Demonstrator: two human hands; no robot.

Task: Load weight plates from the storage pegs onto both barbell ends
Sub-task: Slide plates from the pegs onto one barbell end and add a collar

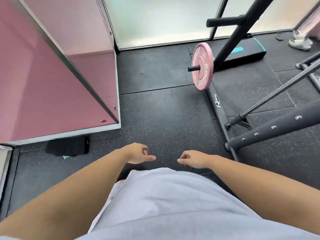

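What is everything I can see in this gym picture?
weight plate: one, pink, on a black peg, right
empty peg: one, black, above the plate
rack frame: one, dark grey, right side
step platform: one, black and teal, behind the plate
cloth: one, black, floor at left
floor: one, black speckled, underfoot
panel: one, pink, left
shoes: pair, white, top right
shirt: one, grey, bottom
left hand: one, bare, empty, low centre
right hand: one, bare, empty, low centre
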